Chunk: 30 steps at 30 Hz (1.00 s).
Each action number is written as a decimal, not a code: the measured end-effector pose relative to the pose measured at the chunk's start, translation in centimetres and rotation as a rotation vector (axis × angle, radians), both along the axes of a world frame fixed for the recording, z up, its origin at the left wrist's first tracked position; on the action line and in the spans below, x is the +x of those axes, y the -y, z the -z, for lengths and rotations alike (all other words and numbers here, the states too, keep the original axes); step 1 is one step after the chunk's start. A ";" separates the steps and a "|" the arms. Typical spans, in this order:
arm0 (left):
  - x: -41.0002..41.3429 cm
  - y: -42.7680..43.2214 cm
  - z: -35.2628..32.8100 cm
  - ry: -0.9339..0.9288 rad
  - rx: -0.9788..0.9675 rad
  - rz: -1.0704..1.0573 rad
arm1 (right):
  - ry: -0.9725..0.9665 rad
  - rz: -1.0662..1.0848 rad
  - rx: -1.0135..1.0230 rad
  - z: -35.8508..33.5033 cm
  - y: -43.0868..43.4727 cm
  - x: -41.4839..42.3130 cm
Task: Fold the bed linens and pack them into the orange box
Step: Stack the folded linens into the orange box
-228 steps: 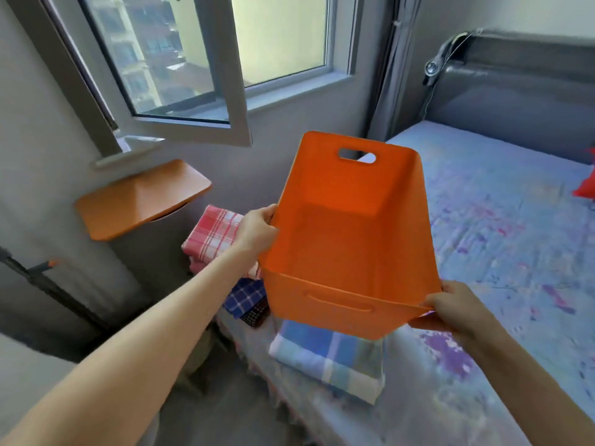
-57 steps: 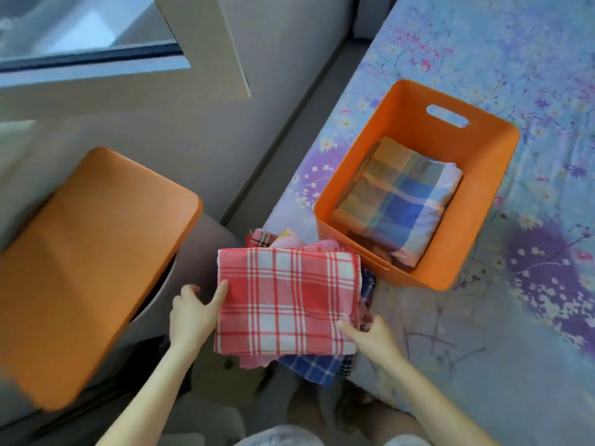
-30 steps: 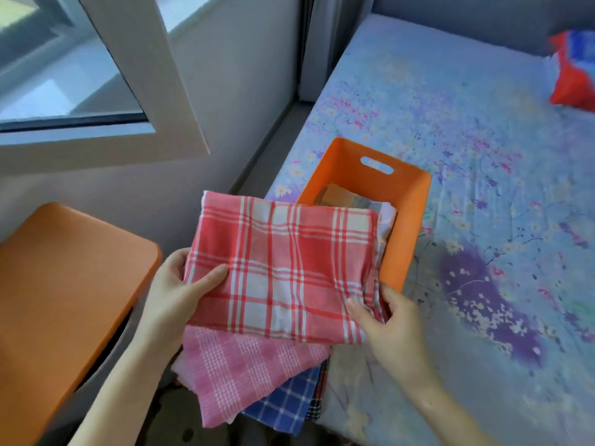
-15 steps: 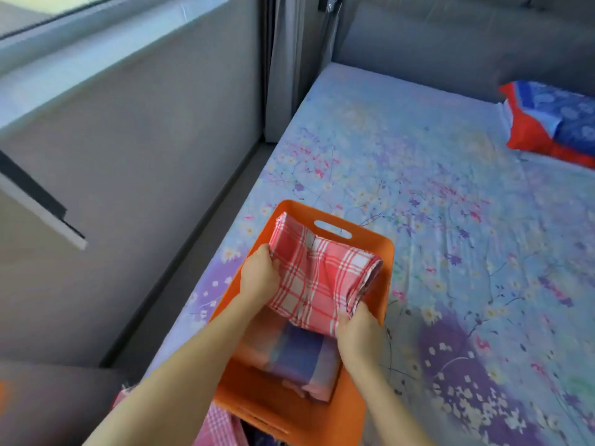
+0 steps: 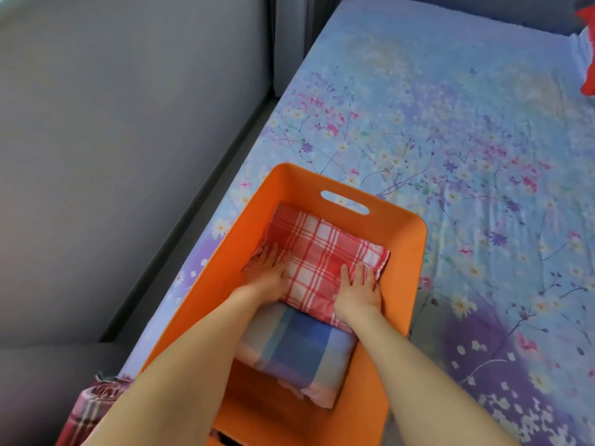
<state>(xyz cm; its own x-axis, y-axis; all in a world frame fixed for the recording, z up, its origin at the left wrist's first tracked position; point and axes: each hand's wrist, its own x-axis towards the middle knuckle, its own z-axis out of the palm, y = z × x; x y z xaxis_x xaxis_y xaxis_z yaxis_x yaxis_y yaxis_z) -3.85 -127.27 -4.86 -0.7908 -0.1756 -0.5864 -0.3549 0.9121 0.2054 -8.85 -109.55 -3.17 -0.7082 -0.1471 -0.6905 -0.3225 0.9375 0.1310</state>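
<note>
Nearest, leaves unpacked plaid linens (image 5: 87, 410) at the bed's edge. Inside the orange box (image 5: 409, 252), over the blue plaid linen (image 5: 299, 352), presses left hand (image 5: 267, 275) and right hand (image 5: 357, 284) flat, fingers straight, on the red plaid linen (image 5: 322, 249): bunched in mid-air a moment ago, now laid down. Second piece packed; more to fetch.

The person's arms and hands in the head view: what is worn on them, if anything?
Nothing that shows. The left hand and the right hand have no gloves, and no ring, watch or bracelet is visible. No sleeve shows on either arm up to the picture's edge.
</note>
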 end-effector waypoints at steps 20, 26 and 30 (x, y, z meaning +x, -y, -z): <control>28.5 4.5 -18.9 -0.626 0.291 -0.802 | 0.000 0.164 -0.925 -10.9 -0.8 31.8; 41.0 5.9 -14.3 -0.435 0.028 -1.148 | 0.207 0.397 -0.659 -5.9 0.3 33.7; 47.2 4.2 -10.7 -0.119 0.251 -1.480 | 0.322 0.541 -0.611 -3.8 0.4 32.6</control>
<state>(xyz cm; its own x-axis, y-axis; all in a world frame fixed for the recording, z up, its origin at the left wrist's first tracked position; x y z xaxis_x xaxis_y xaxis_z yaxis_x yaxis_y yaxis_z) 43.33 -131.48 5.87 -0.0374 -0.7428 -0.6685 -0.8679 -0.3075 0.3902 23.73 -109.92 0.62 -0.5724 -0.2569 -0.7787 0.2517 0.8487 -0.4651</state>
